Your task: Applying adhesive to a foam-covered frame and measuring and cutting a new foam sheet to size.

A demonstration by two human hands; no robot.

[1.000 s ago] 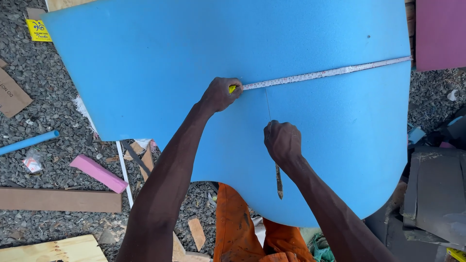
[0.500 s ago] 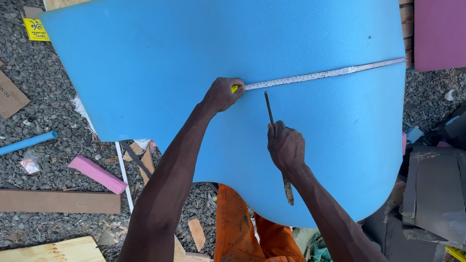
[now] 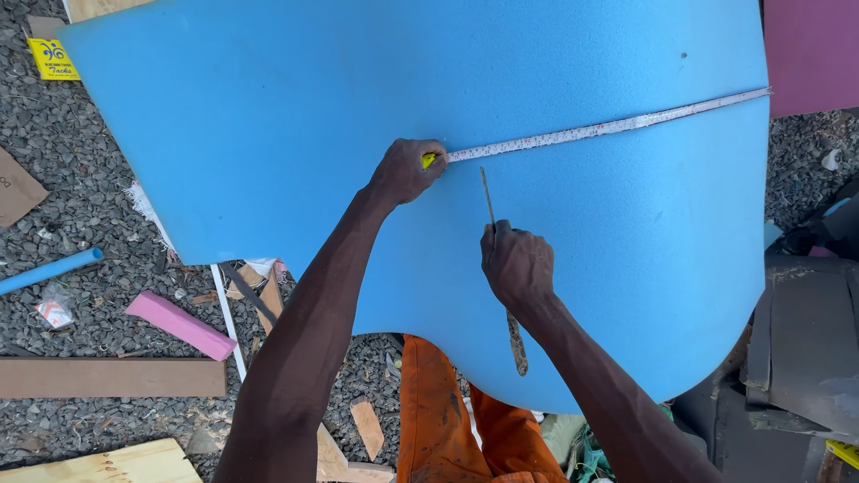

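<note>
A large blue foam sheet [image 3: 376, 98] lies across my lap and the ground, its near edge rounded. A measuring tape [image 3: 608, 127] stretches over it from the right edge to my left hand [image 3: 407, 170], which pinches the tape's yellow case against the foam. My right hand [image 3: 517, 264] grips a long thin blade [image 3: 488, 192] near its middle. The blade's tip points up toward the tape, just below it, and its handle end [image 3: 517, 344] sticks out toward me.
Grey gravel surrounds the sheet. A pink foam strip [image 3: 179, 324], a blue pipe [image 3: 49, 271], a brown board [image 3: 112, 377] and wood scraps lie at left. A pink sheet [image 3: 810, 54] is at upper right, dark metal pieces [image 3: 805, 340] at right.
My right hand has slid the blade up the foam toward the tape. The blade's tip now shows above my fist. My left hand stays on the tape.
</note>
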